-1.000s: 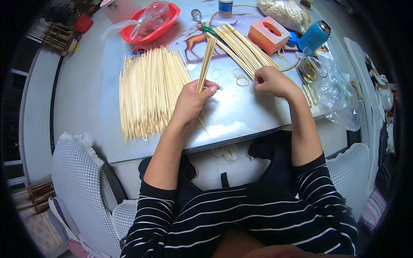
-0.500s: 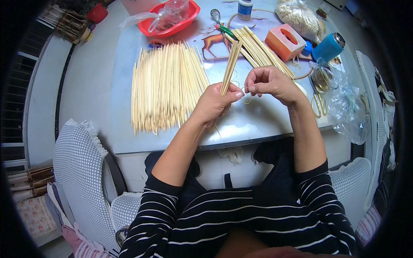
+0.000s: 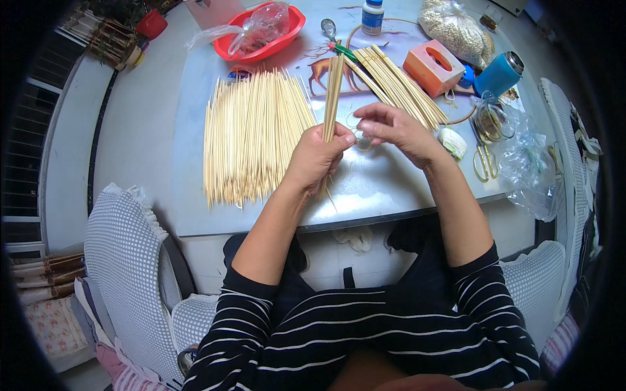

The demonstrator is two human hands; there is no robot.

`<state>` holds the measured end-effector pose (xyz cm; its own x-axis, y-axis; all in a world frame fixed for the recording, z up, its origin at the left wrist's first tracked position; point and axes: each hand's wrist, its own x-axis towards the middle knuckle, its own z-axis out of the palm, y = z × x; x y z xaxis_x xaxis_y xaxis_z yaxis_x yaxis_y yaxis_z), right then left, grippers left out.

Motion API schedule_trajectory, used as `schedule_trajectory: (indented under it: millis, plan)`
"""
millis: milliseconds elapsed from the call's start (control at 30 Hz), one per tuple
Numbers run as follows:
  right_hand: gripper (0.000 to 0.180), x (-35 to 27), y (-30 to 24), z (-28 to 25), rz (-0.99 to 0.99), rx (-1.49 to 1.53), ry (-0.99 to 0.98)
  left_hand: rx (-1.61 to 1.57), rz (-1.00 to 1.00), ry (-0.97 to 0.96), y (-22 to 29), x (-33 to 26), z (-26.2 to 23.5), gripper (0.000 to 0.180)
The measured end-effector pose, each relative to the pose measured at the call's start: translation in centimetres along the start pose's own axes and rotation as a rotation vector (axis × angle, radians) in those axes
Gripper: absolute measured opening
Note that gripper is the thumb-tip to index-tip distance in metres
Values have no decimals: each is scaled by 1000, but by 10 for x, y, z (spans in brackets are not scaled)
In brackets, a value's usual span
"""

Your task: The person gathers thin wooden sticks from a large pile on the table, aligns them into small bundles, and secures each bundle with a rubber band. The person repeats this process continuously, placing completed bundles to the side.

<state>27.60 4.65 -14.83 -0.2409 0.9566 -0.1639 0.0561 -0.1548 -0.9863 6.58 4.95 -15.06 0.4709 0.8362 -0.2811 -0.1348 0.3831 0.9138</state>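
Observation:
A slim bundle of bamboo skewers (image 3: 332, 88) stands nearly upright in my left hand (image 3: 318, 151), its fingers wrapped round the lower part. Below that fist a few skewer ends poke out. Just to the right hovers my right hand (image 3: 398, 130), fingers bent and apart, with nothing visible in them. Thin pale loops like rubber bands (image 3: 363, 144) lie on the table by its fingertips, partly hidden. A wide pile of loose skewers (image 3: 251, 140) covers the table at left. Beyond my right hand lies a group of gathered skewers (image 3: 404, 88).
A red basin (image 3: 297, 26) holding a plastic bag sits at far left. To the right are a tissue box (image 3: 417, 70), a blue flask (image 3: 495, 77), gold-handled scissors (image 3: 484, 163), a white ball (image 3: 452, 142) and clear plastic bags (image 3: 531, 173). A white bottle (image 3: 372, 18) stands at the back.
My right hand has moved slightly left and its pinched fingers have come apart. The skewer bundle in my left hand has tipped more upright, to the left.

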Motion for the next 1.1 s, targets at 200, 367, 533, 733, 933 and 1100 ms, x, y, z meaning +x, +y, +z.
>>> schedule_trajectory:
  millis: [200,367,533,733,933,1100]
  plan:
    - [19,4,7,1,64,228,-185,6,7,2,3,0,-3,13]
    - [23,3,1,5,-102,767,-186,-49,-22,-3,1,1,-7,13]
    - [32,1,0,12,-81,693,-204,-78,-52,-74,0,1,-5,24]
    - [41,0,-8,15,-165,286,145,-172,-100,-297,4,-3,3,48]
    - [25,-4,-8,21,-28,393,82,-206,-156,-307,-8,0,3,42]
    - [19,1,3,16,-73,311,165,-24,-60,-211,-6,-1,12,32]
